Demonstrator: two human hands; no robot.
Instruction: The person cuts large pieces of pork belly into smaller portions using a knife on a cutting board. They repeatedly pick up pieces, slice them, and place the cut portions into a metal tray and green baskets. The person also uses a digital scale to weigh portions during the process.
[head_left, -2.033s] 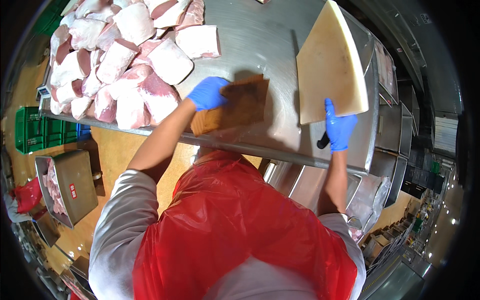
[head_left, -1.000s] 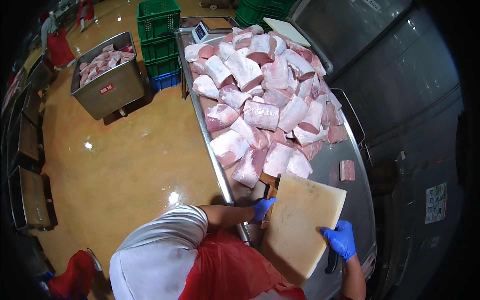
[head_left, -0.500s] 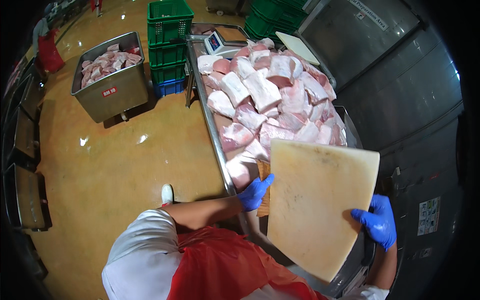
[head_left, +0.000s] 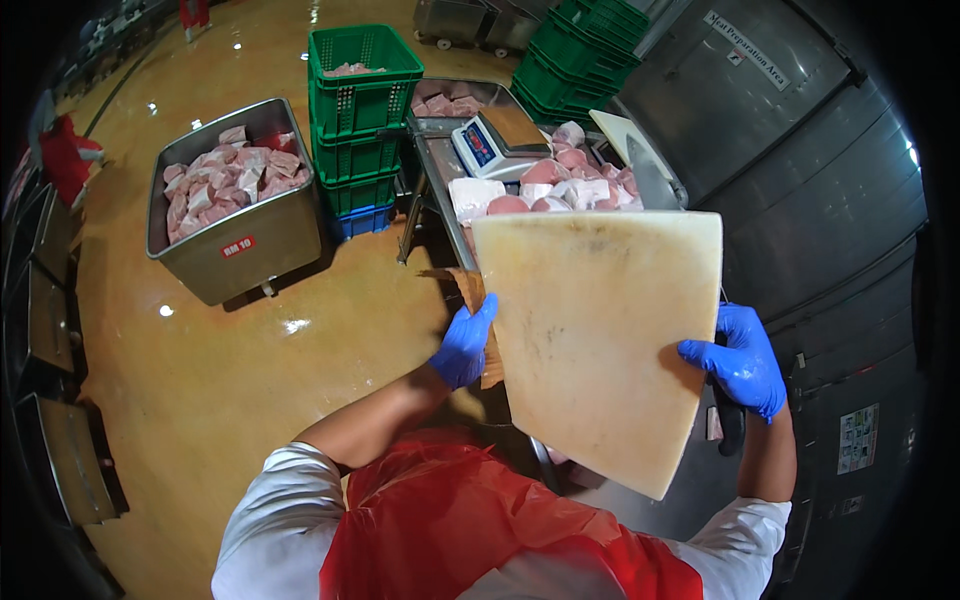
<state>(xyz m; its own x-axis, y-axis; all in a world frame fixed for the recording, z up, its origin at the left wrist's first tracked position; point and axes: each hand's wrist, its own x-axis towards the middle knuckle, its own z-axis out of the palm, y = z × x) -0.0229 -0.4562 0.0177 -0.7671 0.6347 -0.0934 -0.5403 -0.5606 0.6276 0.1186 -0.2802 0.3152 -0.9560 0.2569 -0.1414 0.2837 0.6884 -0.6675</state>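
A large yellowish-white cutting board with dark stains is held up before my body. My left hand, in a blue glove, is closed on its left edge. Between that hand and the board shows a brown, torn-looking sheet, perhaps cardboard. My right hand, also blue-gloved, grips the right edge with its thumb on the board's face and its fingers behind. Just below it is a black handle-like piece, mostly hidden. Beyond the board's top edge lies a pile of raw meat pieces, largely covered by the board.
A metal table bears the meat and a digital scale. Another white board leans at its far right. Left of it stand stacked green crates and a wheeled steel bin of meat. A metal wall rises on the right.
Both hands have raised the board, and it now covers much more of the meat pile. My view has shifted, showing more of the table's far end.
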